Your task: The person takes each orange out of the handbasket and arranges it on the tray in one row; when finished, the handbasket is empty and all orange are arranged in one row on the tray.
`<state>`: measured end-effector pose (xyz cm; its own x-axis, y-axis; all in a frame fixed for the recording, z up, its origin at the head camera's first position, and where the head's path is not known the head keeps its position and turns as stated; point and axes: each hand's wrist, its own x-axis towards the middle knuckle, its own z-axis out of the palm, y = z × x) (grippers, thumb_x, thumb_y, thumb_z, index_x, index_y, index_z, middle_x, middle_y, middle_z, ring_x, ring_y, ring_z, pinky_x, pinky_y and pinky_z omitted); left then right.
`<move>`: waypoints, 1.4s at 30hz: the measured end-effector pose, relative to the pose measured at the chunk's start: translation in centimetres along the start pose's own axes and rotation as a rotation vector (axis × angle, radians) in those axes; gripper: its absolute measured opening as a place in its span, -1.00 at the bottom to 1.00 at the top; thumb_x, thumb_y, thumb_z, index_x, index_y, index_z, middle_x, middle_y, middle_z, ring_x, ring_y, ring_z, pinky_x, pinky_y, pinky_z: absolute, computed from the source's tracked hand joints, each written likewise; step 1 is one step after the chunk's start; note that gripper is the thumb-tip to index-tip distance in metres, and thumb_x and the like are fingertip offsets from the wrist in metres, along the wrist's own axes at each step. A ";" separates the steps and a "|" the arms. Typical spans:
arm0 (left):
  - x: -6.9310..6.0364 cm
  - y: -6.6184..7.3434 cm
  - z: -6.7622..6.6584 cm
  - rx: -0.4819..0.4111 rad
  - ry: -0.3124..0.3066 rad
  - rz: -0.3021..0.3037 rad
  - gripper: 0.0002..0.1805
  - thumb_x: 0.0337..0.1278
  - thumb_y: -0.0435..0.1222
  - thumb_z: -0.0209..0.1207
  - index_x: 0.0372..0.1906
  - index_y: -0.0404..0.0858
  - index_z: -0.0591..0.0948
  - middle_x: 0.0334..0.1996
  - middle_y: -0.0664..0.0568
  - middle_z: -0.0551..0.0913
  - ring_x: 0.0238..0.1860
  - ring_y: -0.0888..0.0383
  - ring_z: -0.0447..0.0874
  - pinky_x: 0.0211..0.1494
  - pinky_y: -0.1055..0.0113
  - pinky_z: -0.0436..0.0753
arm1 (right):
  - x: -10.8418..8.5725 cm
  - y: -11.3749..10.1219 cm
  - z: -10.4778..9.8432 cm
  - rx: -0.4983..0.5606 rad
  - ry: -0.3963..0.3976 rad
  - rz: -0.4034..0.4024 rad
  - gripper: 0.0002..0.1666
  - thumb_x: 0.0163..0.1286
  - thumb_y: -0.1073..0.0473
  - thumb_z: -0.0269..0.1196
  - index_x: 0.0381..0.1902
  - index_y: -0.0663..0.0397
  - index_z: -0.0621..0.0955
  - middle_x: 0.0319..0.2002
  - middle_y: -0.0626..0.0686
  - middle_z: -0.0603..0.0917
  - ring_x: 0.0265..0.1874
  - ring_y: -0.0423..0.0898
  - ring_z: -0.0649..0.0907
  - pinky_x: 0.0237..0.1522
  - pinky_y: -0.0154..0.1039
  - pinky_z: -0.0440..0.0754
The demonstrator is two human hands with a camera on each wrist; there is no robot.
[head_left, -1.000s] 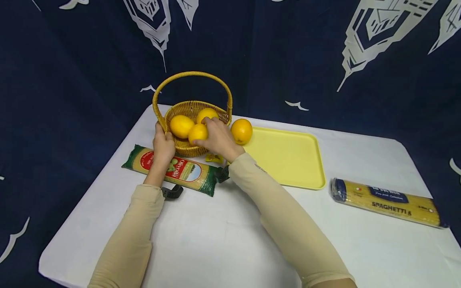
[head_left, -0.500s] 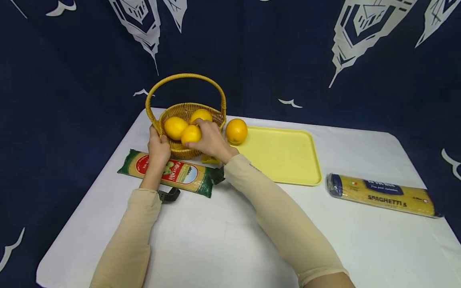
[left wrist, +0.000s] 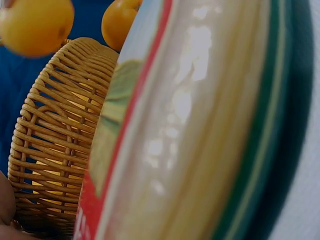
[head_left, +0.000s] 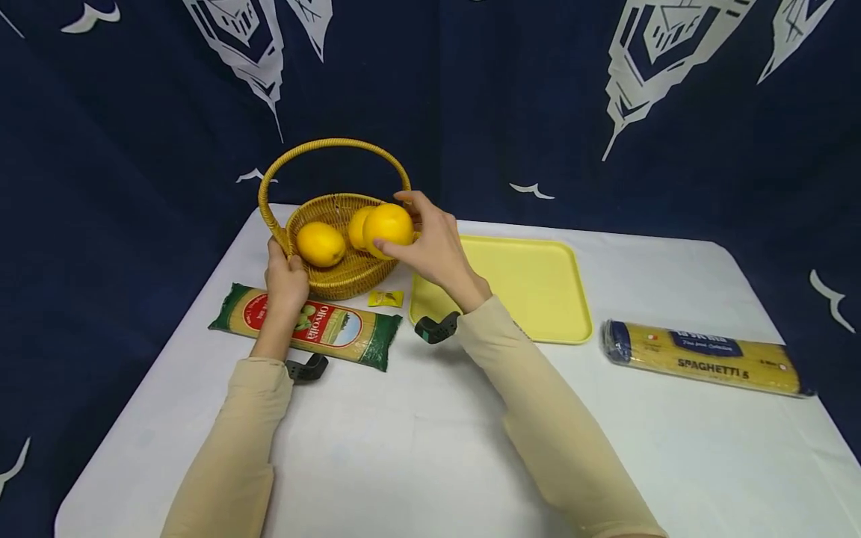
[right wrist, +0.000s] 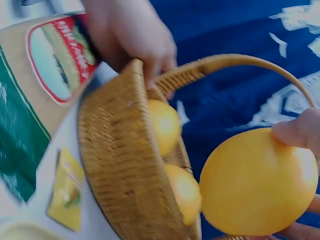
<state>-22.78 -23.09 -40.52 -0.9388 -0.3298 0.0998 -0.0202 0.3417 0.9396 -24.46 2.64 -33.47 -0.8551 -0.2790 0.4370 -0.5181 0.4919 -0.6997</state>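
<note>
At the left end of the wicker basket (head_left: 343,282), my left hand (head_left: 286,282) grips the rim by the base of the handle. My right hand (head_left: 437,245) holds an orange (head_left: 390,228) between thumb and fingers over the basket's right side. Inside the basket lie a lemon-like yellow fruit (head_left: 321,244) and another orange-yellow fruit (head_left: 358,226), partly covered by the held one. The right wrist view shows the held orange (right wrist: 257,182) just outside the rim. Another orange (left wrist: 120,22) appears beyond the basket in the left wrist view; my right hand hides it in the head view.
A green-ended pasta pack (head_left: 336,327) lies in front of the basket, under my left forearm. Beside it is a small yellow packet (head_left: 386,299). A yellow tray (head_left: 531,288) stands right of the basket, and a spaghetti pack (head_left: 706,359) lies farther right.
My right hand has raised the orange out of the basket and moved it rightward. My left hand keeps its grip on the basket. The whole head view has shifted slightly.
</note>
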 end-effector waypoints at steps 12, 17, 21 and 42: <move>0.0 -0.2 -0.1 0.017 0.004 0.005 -0.39 0.68 -0.37 -0.25 0.69 -0.16 0.04 0.64 -0.17 0.21 0.60 -0.04 0.24 0.67 0.07 0.24 | -3.0 3.1 -5.9 -0.053 0.104 0.196 -0.27 0.15 -0.20 0.54 0.14 0.08 0.60 0.04 0.13 0.75 -0.01 0.05 0.76 0.12 -0.04 0.73; -0.1 -0.1 0.3 0.027 -0.016 -0.003 -0.40 0.69 -0.36 -0.25 0.68 -0.17 0.03 0.64 -0.19 0.22 0.59 -0.05 0.26 0.66 0.05 0.25 | -3.5 4.8 -7.4 -0.105 0.146 0.283 -0.27 0.17 -0.23 0.50 0.11 0.15 0.62 0.02 0.18 0.76 -0.03 0.10 0.75 0.04 -0.02 0.70; -0.1 0.0 0.3 0.036 -0.017 0.002 -0.40 0.69 -0.34 -0.25 0.68 -0.16 0.04 0.63 -0.19 0.23 0.59 -0.05 0.26 0.66 0.05 0.26 | -3.6 6.4 -7.7 -0.128 0.183 0.379 -0.23 0.18 -0.25 0.49 0.13 0.21 0.63 0.03 0.23 0.75 0.09 0.19 0.65 0.14 0.02 0.55; -0.2 0.1 -0.2 0.037 0.010 0.012 -0.41 0.68 -0.35 -0.23 0.67 -0.18 0.07 0.62 -0.18 0.26 0.56 -0.05 0.30 0.63 0.05 0.30 | -3.6 10.4 -4.2 -0.122 0.110 0.552 -0.11 0.61 -0.22 0.07 0.61 0.27 0.23 0.38 0.35 0.54 0.31 0.28 0.55 0.38 0.11 0.55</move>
<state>-22.52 -23.16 -40.37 -0.9357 -0.3338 0.1143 -0.0218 0.3779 0.9256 -26.63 12.23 -39.92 -0.9876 0.1306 0.0865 0.0161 0.6338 -0.7733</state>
